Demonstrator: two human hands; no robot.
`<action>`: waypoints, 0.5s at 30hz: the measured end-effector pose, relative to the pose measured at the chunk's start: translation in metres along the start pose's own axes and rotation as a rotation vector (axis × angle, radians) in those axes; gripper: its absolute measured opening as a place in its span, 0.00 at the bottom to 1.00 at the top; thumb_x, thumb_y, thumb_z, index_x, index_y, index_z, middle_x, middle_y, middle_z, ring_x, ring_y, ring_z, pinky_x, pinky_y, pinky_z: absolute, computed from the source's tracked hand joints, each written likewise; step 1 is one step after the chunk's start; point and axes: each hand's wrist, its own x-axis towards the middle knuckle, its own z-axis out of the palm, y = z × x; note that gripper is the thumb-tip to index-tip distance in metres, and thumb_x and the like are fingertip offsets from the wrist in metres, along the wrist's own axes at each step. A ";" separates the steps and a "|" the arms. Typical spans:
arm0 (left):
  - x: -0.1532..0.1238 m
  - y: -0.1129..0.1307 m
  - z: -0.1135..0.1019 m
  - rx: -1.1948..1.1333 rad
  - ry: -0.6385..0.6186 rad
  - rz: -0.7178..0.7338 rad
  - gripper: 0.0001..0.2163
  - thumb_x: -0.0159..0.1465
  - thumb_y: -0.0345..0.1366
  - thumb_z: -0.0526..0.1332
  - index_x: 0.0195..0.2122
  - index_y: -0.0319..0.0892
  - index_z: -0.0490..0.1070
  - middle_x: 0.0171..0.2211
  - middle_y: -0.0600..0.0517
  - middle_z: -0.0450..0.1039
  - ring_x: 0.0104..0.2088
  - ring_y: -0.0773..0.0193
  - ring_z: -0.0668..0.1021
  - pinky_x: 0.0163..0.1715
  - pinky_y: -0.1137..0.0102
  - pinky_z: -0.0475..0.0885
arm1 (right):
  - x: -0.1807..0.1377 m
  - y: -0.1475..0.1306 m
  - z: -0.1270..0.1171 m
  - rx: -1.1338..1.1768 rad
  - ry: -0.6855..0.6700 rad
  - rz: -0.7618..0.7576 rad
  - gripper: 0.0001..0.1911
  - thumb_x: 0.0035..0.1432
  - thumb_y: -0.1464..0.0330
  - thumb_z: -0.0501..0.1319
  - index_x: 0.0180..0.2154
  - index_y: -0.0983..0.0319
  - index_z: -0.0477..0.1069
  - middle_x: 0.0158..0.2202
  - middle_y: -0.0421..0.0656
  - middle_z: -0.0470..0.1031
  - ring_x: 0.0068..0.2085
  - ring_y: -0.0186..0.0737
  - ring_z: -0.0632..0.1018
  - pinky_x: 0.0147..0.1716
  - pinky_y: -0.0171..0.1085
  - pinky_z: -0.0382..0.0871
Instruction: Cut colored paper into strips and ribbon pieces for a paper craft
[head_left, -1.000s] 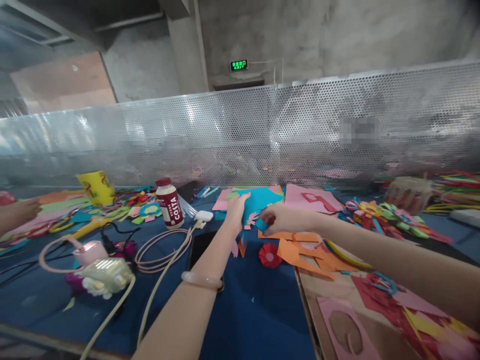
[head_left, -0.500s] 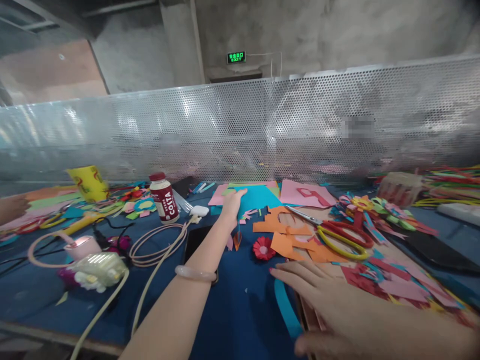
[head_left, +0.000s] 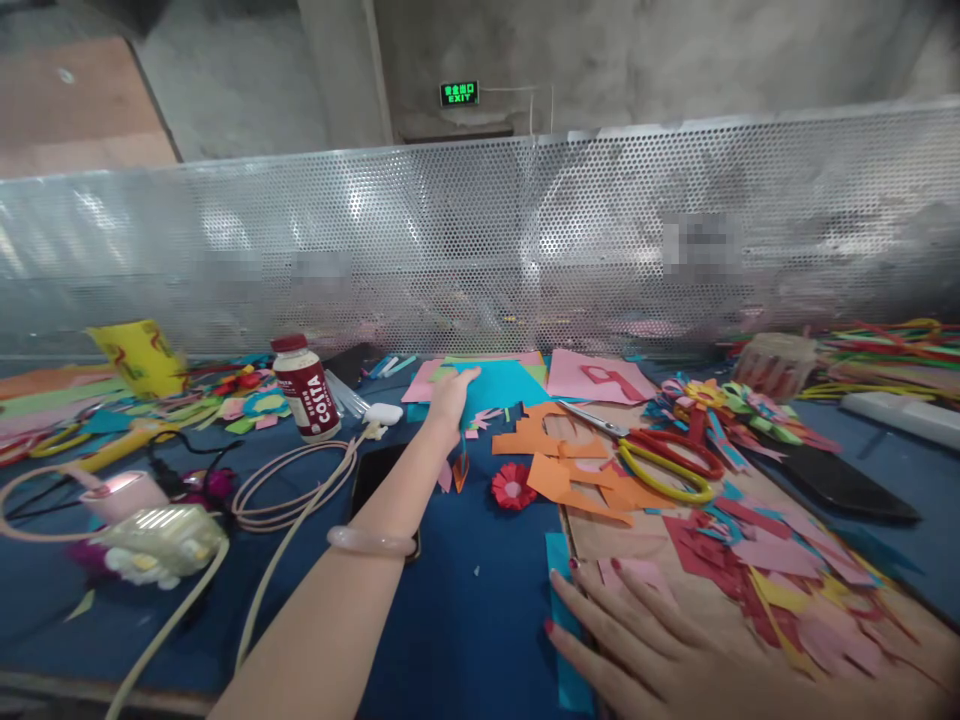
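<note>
My left hand [head_left: 451, 396] reaches far forward over a stack of coloured paper. It rests at the left side of a bright blue sheet [head_left: 506, 392], with one digit stretched out and the others mostly hidden. My right hand [head_left: 649, 640] lies with spread fingers across a brown board [head_left: 622, 540], near a blue paper strip [head_left: 559, 575] along the board's left edge. Its fingertips overlap the strip. A red paper flower [head_left: 513, 487] sits between the hands, beside orange cut scraps [head_left: 551, 432]. Scissors [head_left: 667, 465] with red and yellow handles lie beyond my right hand.
Left of my arm are a Costa bottle [head_left: 306, 388], a coiled cable [head_left: 292, 490], a phone [head_left: 371, 480] and a pink charger [head_left: 124, 497]. Red and pink scraps [head_left: 780, 560] cover the right. A perforated metal screen [head_left: 480, 250] closes off the back.
My right hand has settled flatter with its fingers spread, and the blue strip lies straighter beneath. My left hand stays at the blue sheet. The view has shifted slightly right.
</note>
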 end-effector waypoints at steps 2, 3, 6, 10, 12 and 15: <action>0.001 -0.001 0.000 0.003 0.000 0.003 0.13 0.44 0.42 0.67 0.27 0.39 0.74 0.25 0.48 0.76 0.32 0.56 0.77 0.38 0.62 0.69 | 0.007 -0.002 -0.005 0.001 -0.017 -0.001 0.29 0.59 0.69 0.51 0.61 0.56 0.48 0.58 0.45 0.56 0.58 0.48 0.62 0.50 0.47 0.66; 0.001 -0.001 0.000 0.003 -0.002 0.004 0.13 0.44 0.42 0.67 0.27 0.39 0.75 0.26 0.48 0.76 0.32 0.56 0.77 0.39 0.63 0.69 | 0.012 -0.003 -0.008 0.007 -0.028 0.007 0.28 0.59 0.69 0.50 0.61 0.56 0.50 0.59 0.45 0.56 0.58 0.48 0.61 0.51 0.47 0.65; 0.003 -0.001 0.000 0.004 -0.006 -0.001 0.13 0.44 0.42 0.67 0.28 0.39 0.75 0.26 0.48 0.76 0.31 0.57 0.77 0.39 0.62 0.69 | 0.029 -0.004 -0.014 0.028 -0.052 0.025 0.24 0.61 0.68 0.48 0.59 0.58 0.54 0.59 0.46 0.57 0.59 0.46 0.60 0.54 0.47 0.61; 0.004 -0.001 -0.001 0.007 0.011 -0.007 0.14 0.43 0.42 0.67 0.28 0.38 0.74 0.26 0.49 0.75 0.31 0.57 0.76 0.39 0.62 0.68 | 0.047 -0.007 -0.015 0.054 -0.079 0.020 0.24 0.61 0.68 0.47 0.59 0.59 0.54 0.59 0.50 0.54 0.59 0.48 0.59 0.56 0.50 0.57; 0.004 -0.001 -0.001 0.003 0.010 -0.004 0.14 0.43 0.42 0.67 0.28 0.38 0.75 0.26 0.49 0.75 0.32 0.57 0.76 0.39 0.62 0.68 | 0.054 -0.007 -0.019 0.073 -0.087 0.038 0.24 0.61 0.68 0.48 0.59 0.60 0.55 0.59 0.51 0.55 0.59 0.50 0.59 0.56 0.52 0.55; 0.002 0.001 -0.001 -0.006 -0.001 -0.004 0.13 0.44 0.41 0.67 0.28 0.38 0.75 0.25 0.49 0.75 0.32 0.57 0.76 0.39 0.62 0.68 | 0.059 -0.005 -0.032 0.105 -0.127 0.009 0.25 0.60 0.66 0.50 0.58 0.61 0.56 0.58 0.52 0.56 0.58 0.51 0.60 0.55 0.51 0.57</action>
